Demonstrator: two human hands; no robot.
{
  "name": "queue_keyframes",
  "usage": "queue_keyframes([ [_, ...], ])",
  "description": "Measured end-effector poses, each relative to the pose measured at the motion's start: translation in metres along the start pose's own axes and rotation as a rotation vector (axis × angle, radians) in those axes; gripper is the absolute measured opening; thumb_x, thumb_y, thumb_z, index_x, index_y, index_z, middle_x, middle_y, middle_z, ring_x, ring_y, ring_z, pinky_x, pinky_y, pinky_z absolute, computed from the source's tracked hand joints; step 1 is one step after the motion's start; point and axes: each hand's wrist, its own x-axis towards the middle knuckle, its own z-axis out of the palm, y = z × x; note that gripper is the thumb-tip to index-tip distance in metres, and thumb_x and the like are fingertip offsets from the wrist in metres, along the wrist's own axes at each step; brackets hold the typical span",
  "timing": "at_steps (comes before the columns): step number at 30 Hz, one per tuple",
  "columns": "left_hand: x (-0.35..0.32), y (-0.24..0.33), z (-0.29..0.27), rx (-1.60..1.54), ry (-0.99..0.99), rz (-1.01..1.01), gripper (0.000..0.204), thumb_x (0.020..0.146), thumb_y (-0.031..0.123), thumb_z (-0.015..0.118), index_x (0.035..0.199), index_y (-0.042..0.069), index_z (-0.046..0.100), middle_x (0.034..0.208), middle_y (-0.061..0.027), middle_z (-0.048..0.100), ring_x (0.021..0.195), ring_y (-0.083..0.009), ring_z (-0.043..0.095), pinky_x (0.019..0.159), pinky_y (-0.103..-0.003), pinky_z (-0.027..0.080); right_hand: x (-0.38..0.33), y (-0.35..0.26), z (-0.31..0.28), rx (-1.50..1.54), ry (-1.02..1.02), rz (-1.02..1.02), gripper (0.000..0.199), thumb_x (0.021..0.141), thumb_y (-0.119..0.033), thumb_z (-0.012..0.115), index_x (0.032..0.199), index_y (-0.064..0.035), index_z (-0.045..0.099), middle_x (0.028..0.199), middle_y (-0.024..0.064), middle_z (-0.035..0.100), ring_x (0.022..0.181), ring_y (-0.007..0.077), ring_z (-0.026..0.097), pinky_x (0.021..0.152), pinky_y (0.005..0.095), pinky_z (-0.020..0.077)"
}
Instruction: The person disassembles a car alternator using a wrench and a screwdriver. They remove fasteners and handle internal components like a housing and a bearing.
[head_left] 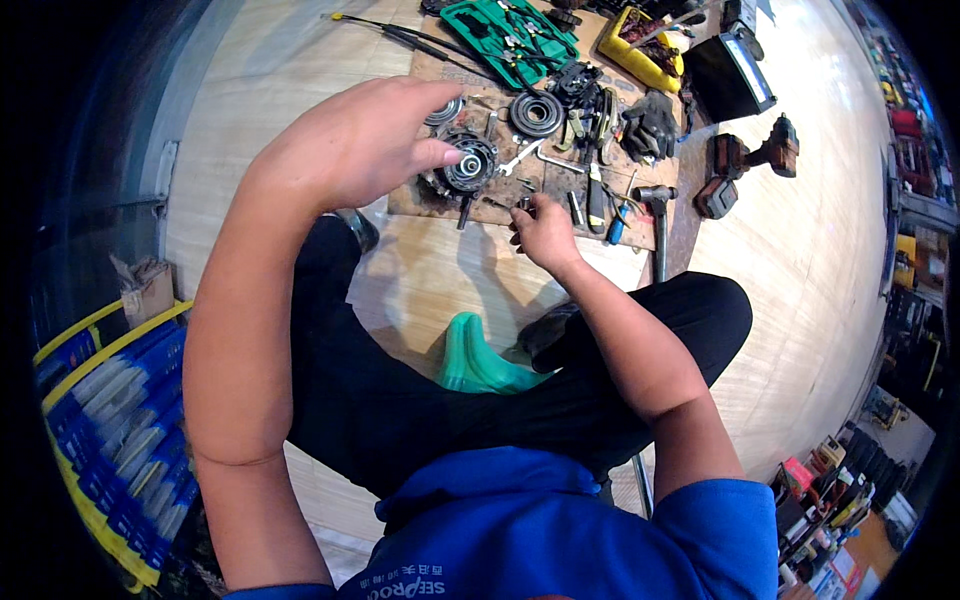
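My left hand (pixel 345 145) hovers at the left of the work board, thumb and fingers apart. Its thumb tip overlaps the edge of a round black motor-like housing (pixel 470 165) with a metal centre; I cannot tell whether they touch. Partly behind the fingers shows a metal ring (pixel 444 112). My right hand (pixel 548 236) is at the board's near edge, fingertips pinched around something small and dark that I cannot make out. Between the hands lies an open-end wrench (pixel 518 158), and beyond it a dark round pulley-like part (pixel 536 113).
On the board (pixel 420 205) lie a hex key (pixel 560 160), a blue-handled screwdriver (pixel 618 224), a hammer (pixel 656 194) and black gloves (pixel 650 128). Behind are a green tool case (pixel 480 45) and a yellow tray (pixel 640 52). A cordless impact driver (pixel 745 160) lies right; a green stool (pixel 480 360) is between my legs.
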Motion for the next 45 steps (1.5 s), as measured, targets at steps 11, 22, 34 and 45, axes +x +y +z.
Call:
queue_keyframes([
  [11, 0.012, 0.004, 0.008, 0.011, -0.003, 0.006, 0.057, 0.088, 0.026, 0.07, 0.136, 0.003, 0.051, 0.129, -0.0243, 0.058, 0.121, -0.0395, 0.054, 0.104, -0.043, 0.043, 0.005, -0.005, 0.008, 0.167, 0.002, 0.034, 0.02, 0.09, -0.014, 0.064, 0.093, 0.0059, 0.061, 0.072, 0.016, 0.069, 0.056, 0.0237, 0.068, 0.053, 0.0375, 0.0542],
  [22, 0.013, 0.006, 0.01, 0.051, 0.001, -0.015, 0.058, 0.088, 0.027, 0.07, 0.137, 0.003, 0.051, 0.13, -0.0236, 0.058, 0.122, -0.0388, 0.054, 0.104, -0.043, 0.044, 0.006, -0.011, 0.006, 0.344, -0.117, 0.144, 0.018, 0.097, -0.013, 0.057, 0.101, 0.0047, 0.055, 0.081, 0.0139, 0.066, 0.058, 0.0213, 0.067, 0.047, 0.0332, 0.0538],
  [34, 0.012, 0.001, 0.007, 0.05, -0.015, 0.009, 0.059, 0.089, 0.031, 0.068, 0.138, 0.003, 0.05, 0.131, -0.0251, 0.057, 0.123, -0.0404, 0.053, 0.105, -0.044, 0.042, 0.009, -0.013, 0.0, 0.4, -0.172, 0.202, 0.017, 0.099, -0.014, 0.055, 0.103, 0.0022, 0.052, 0.083, 0.0128, 0.064, 0.059, 0.0199, 0.065, 0.049, 0.0326, 0.0545],
  [45, 0.015, -0.001, 0.011, 0.05, -0.013, 0.018, 0.059, 0.089, 0.03, 0.069, 0.138, 0.003, 0.049, 0.13, -0.025, 0.058, 0.123, -0.0407, 0.053, 0.104, -0.044, 0.043, 0.006, -0.019, 0.007, 0.635, -0.17, 0.242, 0.018, 0.099, -0.015, 0.056, 0.101, 0.002, 0.05, 0.077, 0.0123, 0.062, 0.055, 0.0208, 0.063, 0.044, 0.0342, 0.054],
])
